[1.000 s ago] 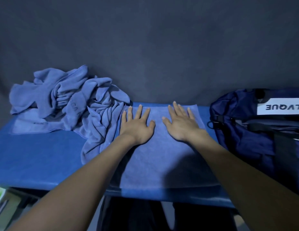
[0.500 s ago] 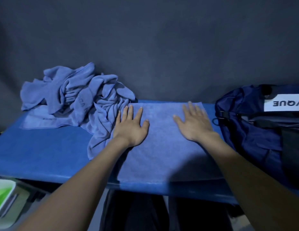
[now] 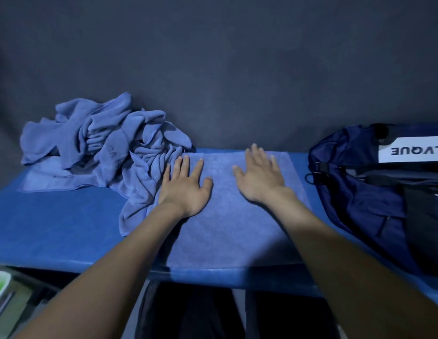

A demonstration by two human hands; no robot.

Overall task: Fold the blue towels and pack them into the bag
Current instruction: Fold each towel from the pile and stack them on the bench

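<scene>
Both hands lie flat, palms down, on the spread towel (image 3: 235,223). Left hand (image 3: 185,189) sits near the towel's left edge, fingers straight and slightly spread, holding nothing. Right hand (image 3: 260,177) is on the far right part, fingers straight and fanned, tips reaching close to the towel's far edge; also holding nothing. Hands are apart w/ a strip of bare towel between them.

Towel is laid out smooth on the blue worktop (image 3: 59,231), its near edge running along the worktop's front edge. Just left of it, touching its left side, is a crumpled pile of blue towels (image 3: 103,148), heaped toward the back-left corner; one corner trails down beside the left wrist. Under the pile a flatter towel lies spread on the worktop.

Dark blue bag (image 3: 374,192) sits at the right end of the worktop, near the spread towel's right edge but not touching it. White label on top reads upside down; black straps and a clip show. Can't tell if it's open.

Dark backdrop (image 3: 213,69) behind.
</scene>
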